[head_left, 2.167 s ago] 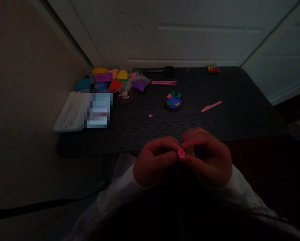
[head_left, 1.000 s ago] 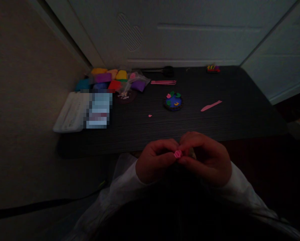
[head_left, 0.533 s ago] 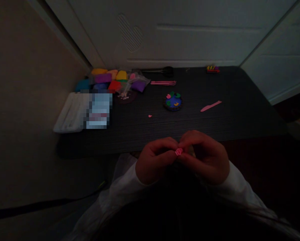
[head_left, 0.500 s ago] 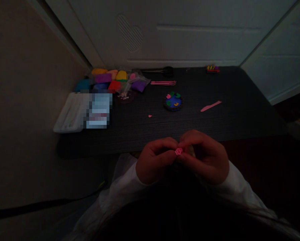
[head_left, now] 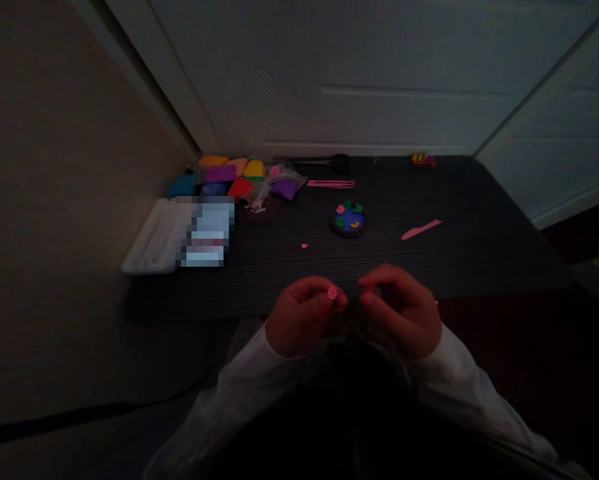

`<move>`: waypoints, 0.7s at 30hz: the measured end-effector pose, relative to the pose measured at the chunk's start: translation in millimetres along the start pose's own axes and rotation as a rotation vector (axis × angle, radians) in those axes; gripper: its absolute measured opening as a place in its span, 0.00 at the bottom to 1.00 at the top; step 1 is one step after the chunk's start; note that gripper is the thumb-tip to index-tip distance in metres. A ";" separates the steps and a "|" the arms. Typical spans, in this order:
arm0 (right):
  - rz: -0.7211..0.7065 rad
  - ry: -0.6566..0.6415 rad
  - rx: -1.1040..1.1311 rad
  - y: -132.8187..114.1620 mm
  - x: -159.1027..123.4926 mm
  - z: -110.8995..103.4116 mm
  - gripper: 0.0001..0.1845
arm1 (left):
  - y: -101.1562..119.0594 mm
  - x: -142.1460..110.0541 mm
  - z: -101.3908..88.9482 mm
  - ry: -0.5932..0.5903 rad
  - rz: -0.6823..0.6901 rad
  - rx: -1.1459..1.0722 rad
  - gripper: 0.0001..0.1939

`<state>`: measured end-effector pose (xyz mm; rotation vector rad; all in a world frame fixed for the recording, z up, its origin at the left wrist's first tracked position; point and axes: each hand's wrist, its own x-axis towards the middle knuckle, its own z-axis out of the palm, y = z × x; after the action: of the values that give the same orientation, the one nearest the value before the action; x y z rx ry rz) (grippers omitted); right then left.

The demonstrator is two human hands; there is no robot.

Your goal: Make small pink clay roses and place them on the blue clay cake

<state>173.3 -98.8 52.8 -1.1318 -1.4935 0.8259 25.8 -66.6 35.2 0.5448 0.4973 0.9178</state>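
Note:
Between the thumb and fingers of my left hand (head_left: 302,313) is a small pink clay flower (head_left: 332,293), held just over the table's front edge. A short gap to the right, my right hand (head_left: 404,310) has its thumb and forefinger curved and apart, with nothing visible between them. Beyond my hands lies a round clay pond (head_left: 349,220) with a dark rim, blue middle, green leaves and a pink flower on it. A small pink clay piece (head_left: 304,246) rests on the table to the left of the pond.
A pink modelling knife (head_left: 421,230) lies on the dark table (head_left: 289,283), right of the pond. Pink tools (head_left: 330,184) and scissors (head_left: 337,162) are at the back. Bagged coloured clay (head_left: 219,175) and a white tray (head_left: 157,237) occupy the left. A small colourful piece (head_left: 423,161) sits back right.
My hands have come apart. The pink flower has stayed in my left hand and moved left, while my right hand has let go of it. The view has tilted upward slightly.

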 end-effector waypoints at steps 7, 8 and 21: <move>-0.050 -0.086 -0.400 45.9 52.8 15.5 0.09 | 11.6 6.2 -22.3 0.026 0.090 -0.079 0.05; -0.061 -0.160 -0.491 51.0 62.0 21.5 0.10 | 12.0 6.6 -23.5 0.022 0.093 -0.089 0.05; -0.055 -0.325 -0.763 67.8 92.5 55.9 0.10 | 16.5 5.8 -23.3 0.061 0.106 -0.113 0.07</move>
<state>133.2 13.6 7.9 -1.5378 -2.2014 0.4025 4.6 -48.4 26.9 0.4452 0.4717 1.0594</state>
